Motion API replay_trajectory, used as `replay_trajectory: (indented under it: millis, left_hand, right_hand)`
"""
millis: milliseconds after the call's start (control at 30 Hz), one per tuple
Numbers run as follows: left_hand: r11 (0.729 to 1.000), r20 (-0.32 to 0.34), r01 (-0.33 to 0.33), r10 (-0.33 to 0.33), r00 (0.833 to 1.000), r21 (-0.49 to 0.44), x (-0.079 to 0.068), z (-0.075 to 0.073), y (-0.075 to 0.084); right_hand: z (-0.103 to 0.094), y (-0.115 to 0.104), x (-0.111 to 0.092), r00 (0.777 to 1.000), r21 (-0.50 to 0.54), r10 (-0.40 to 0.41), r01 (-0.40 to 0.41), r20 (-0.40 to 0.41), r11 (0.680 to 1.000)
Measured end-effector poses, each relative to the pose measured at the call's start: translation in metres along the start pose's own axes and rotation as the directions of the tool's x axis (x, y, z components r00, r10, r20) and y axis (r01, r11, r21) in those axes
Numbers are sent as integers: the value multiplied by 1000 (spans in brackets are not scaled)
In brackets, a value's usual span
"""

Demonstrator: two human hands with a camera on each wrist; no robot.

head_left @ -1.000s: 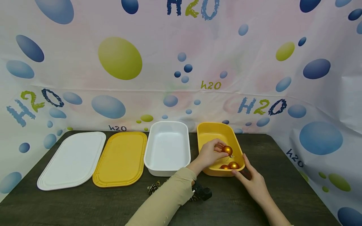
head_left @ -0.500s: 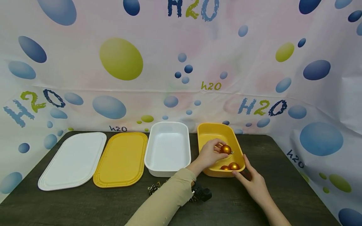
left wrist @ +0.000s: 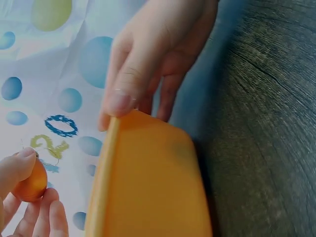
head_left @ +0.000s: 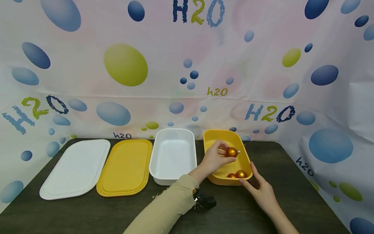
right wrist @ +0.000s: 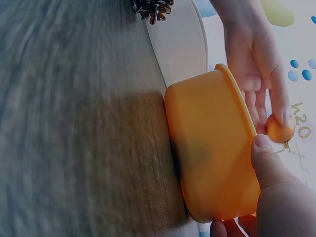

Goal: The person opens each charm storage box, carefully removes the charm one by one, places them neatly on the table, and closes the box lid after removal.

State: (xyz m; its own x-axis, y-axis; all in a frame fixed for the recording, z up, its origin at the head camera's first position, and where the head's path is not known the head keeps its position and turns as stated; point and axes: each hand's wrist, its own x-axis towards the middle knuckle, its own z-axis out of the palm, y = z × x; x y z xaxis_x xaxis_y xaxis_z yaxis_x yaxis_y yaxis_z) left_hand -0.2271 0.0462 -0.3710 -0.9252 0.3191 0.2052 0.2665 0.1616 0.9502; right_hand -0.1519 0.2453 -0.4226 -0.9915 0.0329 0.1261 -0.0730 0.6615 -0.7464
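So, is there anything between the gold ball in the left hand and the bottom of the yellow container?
Nothing visible except the left hand. The gold ball is held over the yellow container; the two other balls lie at its near end, where the right hand grips it.

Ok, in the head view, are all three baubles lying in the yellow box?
No, the left hand pinches one bauble while the other two lie in the yellow box.

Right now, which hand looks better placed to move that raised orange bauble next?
Probably the left hand: it holds the raised bauble between thumb and fingers above the yellow container, while the right hand grips that container's rim.
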Motion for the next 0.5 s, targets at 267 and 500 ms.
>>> replay_trajectory:
  millis: [267,500]
  left_hand:
    - [997,68,-69,66,995,37,-11,-20,19]
    - [992,133,-121,117,984,24,-30,-35,34]
  right_hand:
    - [0,-1,0,1000,0,2,-2,5,1000]
    - [1,-1,-1,1000,8,-18,18,-8,1000]
